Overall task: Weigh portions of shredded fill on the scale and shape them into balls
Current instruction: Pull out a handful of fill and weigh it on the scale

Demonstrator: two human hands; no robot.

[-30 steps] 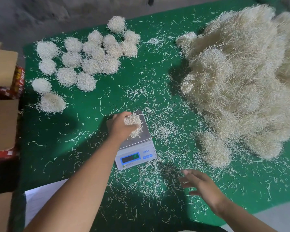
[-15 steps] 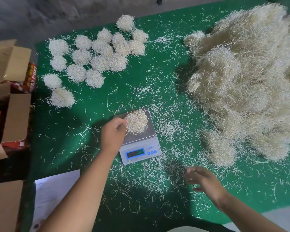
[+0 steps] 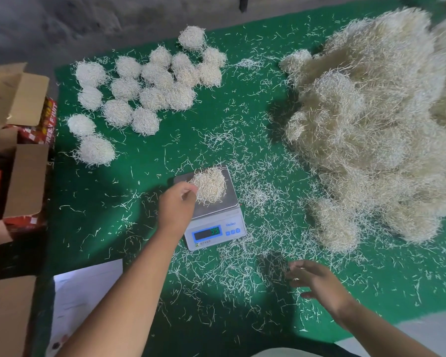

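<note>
Taking the digital scale (image 3: 215,215) as the landmark and working outward from the person: nearest, on the near-right side of the scale, the right hand (image 3: 317,282) hovers over the scattered shreds (image 3: 242,274) on the green worktop (image 3: 144,155), fingers spread and relaxed, holding nothing. It sits well apart from the scale's platform.

Next, the left hand (image 3: 177,203) lies at the scale's left edge, overlapping the platform's left side. Its fingers are curled inward and its fingertips touch, or perhaps pinch, the left flank of the portion of fill (image 3: 210,185); whether they actually grip strands cannot be made out. That portion sits on the platform, a loose rounded clump with no clear long axis, lying just right of and slightly beyond the left hand. So the left hand is far nearer to it, and any trimming or lifting would most likely fall to that hand, with a short reach rightward. The display (image 3: 207,233) is lit but its digits are too blurred to read.

Right of the scale, the big heap of shredded fill (image 3: 371,124) spreads away. Beyond the scale to the far left lie the finished balls (image 3: 150,88), clustered together, with cardboard boxes (image 3: 13,99) at the worktop's left edge.
</note>
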